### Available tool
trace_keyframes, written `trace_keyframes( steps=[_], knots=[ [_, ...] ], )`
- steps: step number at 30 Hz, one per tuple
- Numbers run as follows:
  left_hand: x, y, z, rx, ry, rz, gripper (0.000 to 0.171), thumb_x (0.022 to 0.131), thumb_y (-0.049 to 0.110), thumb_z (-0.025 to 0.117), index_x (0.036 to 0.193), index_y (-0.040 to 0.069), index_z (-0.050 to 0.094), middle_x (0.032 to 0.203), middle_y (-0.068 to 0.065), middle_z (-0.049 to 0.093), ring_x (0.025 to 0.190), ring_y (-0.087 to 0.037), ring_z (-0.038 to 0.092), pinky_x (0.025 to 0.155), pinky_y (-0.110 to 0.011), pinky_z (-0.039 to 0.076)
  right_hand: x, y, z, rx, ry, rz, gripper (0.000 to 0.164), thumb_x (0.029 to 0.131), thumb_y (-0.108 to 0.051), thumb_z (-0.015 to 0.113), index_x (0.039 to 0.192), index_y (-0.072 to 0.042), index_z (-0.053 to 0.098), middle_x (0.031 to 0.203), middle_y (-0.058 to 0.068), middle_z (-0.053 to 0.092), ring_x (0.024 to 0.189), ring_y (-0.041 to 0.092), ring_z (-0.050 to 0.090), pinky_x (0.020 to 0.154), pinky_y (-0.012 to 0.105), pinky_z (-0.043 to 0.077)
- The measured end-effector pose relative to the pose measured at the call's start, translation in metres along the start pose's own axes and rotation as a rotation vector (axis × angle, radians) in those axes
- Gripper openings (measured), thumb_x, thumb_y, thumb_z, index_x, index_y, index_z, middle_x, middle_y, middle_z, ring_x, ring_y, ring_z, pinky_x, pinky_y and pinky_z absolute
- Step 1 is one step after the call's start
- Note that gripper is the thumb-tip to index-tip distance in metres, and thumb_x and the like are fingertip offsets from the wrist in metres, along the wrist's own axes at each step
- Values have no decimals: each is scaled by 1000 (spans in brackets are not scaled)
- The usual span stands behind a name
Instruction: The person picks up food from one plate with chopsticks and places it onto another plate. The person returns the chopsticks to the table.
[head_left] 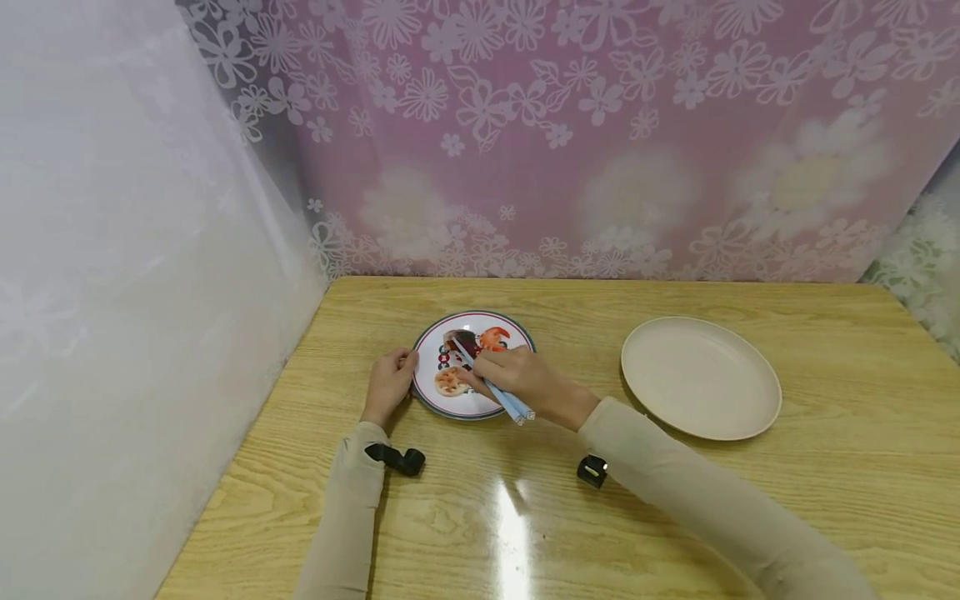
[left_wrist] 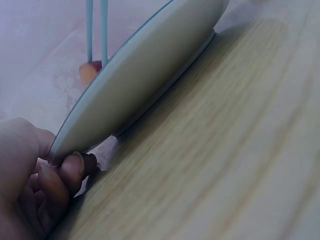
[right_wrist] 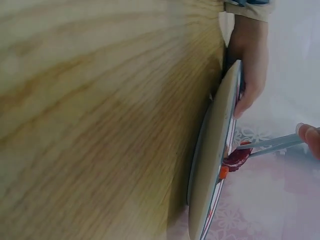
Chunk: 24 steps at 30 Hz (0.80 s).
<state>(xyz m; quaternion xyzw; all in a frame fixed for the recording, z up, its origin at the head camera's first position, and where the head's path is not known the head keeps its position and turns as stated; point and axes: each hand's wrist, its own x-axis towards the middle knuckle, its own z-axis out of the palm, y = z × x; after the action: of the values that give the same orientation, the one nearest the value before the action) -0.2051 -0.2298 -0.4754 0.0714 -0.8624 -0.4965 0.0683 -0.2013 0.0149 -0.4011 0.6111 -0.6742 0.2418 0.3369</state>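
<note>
At its left edge, a white plate (head_left: 427, 360) with a blue and red rim is pinched between the thumb and fingers of my left hand (head_left: 390, 385). My right hand (head_left: 521, 382) grips a pair of light blue chopsticks (head_left: 512, 403) over the plate. The chopstick tips are on a dark red food piece (right_wrist: 237, 159), close over the plate in the right wrist view. Also on the plate are an orange-red curved piece (head_left: 495, 337) like a shrimp and a round tan slice with holes (head_left: 448, 382), like lotus root. My right hand hides part of the plate's right side.
A large beige oval plate (head_left: 701, 379) rests on the wooden table (head_left: 450, 500) to the right, beyond my right forearm. Black wrist mounts (head_left: 396, 458) stick out from both sleeves. A pink flowered curtain (head_left: 525, 167) hangs behind the table, and a white sheet (head_left: 150, 292) hangs at the left.
</note>
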Motion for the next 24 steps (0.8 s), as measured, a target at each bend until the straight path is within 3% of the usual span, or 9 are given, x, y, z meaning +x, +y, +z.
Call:
trace_keyframes(
  steps=[3, 6, 9, 14, 16, 20, 24],
  knots=[
    [0, -1, 1, -5, -1, 4, 30, 100, 21, 50, 108, -4, 65, 63, -4, 57, 42, -11, 46, 41, -24, 40, 1, 0, 3, -3, -66, -28, 25, 98, -15, 56, 76, -9, 45, 64, -3, 38, 51, 5, 28, 47, 20, 26],
    [0, -1, 1, -7, -5, 5, 30, 100, 20, 50, 108, -5, 64, 62, -4, 57, 43, -11, 46, 41, -24, 40, 3, -1, 6, -13, -80, -34, 24, 94, -13, 62, 77, -9, 46, 64, -3, 38, 51, 5, 28, 47, 21, 25],
    [0, 0, 1, -9, 1, 8, 30, 100, 20, 50, 108, -4, 65, 62, -4, 56, 43, -11, 46, 42, -25, 40, 5, 0, 9, -13, -34, -32, 23, 95, -13, 61, 76, -9, 47, 63, -3, 41, 49, 5, 29, 46, 20, 26],
    [0, 2, 0, -17, -2, 10, 29, 100, 20, 50, 108, -4, 65, 60, -3, 55, 42, -11, 46, 42, -24, 39, 5, 2, 9, -19, 112, 0, 31, 101, -22, 49, 73, -9, 49, 60, -2, 44, 45, 5, 33, 41, 19, 28],
    [0, 2, 0, -15, -6, 9, 30, 100, 20, 50, 108, -4, 65, 60, -3, 54, 42, -10, 46, 42, -24, 39, 2, 4, 7, 18, 157, 78, 28, 100, -20, 54, 74, -9, 51, 61, -1, 48, 47, 6, 36, 42, 19, 30],
    [0, 3, -1, -6, -4, 8, 30, 100, 21, 50, 108, -4, 65, 60, -2, 53, 43, -10, 46, 42, -24, 39, -4, 9, 1, 177, 204, 322, 13, 90, -9, 68, 80, -8, 60, 67, -1, 56, 51, 5, 38, 45, 19, 32],
    [0, 2, -2, -6, 2, 0, 30, 100, 21, 50, 108, -4, 65, 61, -3, 54, 43, -10, 45, 42, -23, 39, -5, 11, -1, 336, 208, 503, 11, 87, 1, 69, 80, -6, 64, 68, -3, 61, 48, 3, 38, 43, 19, 29]
  ],
)
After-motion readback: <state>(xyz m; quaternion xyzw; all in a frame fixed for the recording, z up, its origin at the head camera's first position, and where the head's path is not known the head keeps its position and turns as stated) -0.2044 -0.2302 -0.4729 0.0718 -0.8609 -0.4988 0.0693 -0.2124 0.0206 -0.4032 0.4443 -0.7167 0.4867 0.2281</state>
